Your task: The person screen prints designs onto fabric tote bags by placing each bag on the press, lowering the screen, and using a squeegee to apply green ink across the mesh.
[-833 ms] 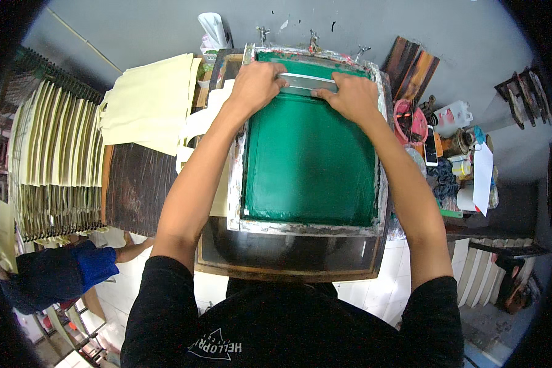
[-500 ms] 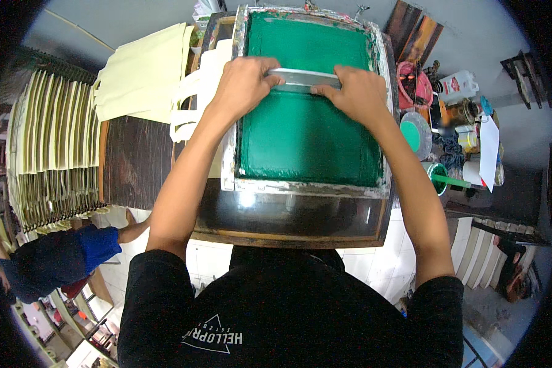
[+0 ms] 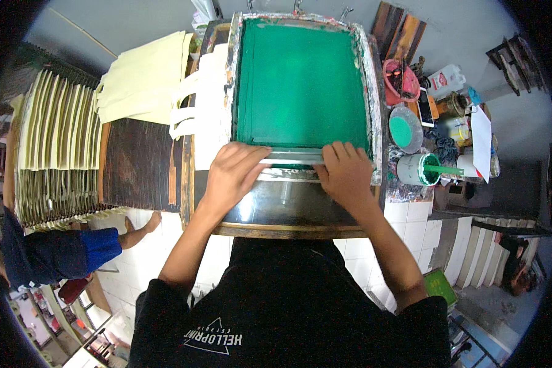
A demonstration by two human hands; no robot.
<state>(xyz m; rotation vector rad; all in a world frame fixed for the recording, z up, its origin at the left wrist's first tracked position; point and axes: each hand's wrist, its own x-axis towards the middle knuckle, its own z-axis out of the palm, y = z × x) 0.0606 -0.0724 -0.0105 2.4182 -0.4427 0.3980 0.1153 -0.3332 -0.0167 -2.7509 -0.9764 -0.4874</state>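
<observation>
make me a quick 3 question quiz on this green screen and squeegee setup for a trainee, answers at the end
1. Multiple choice: the squeegee is closest to which edge of the screen-printing frame?
a) far edge
b) near edge
c) left edge

2. True or false: only the left hand has its grip on the squeegee.

3. Fill the gap: to the right of the frame, a green stick leans out of an open ____.

Key: 1. b, near edge. 2. False, the right hand has its grip on it too. 3. tub.
</observation>
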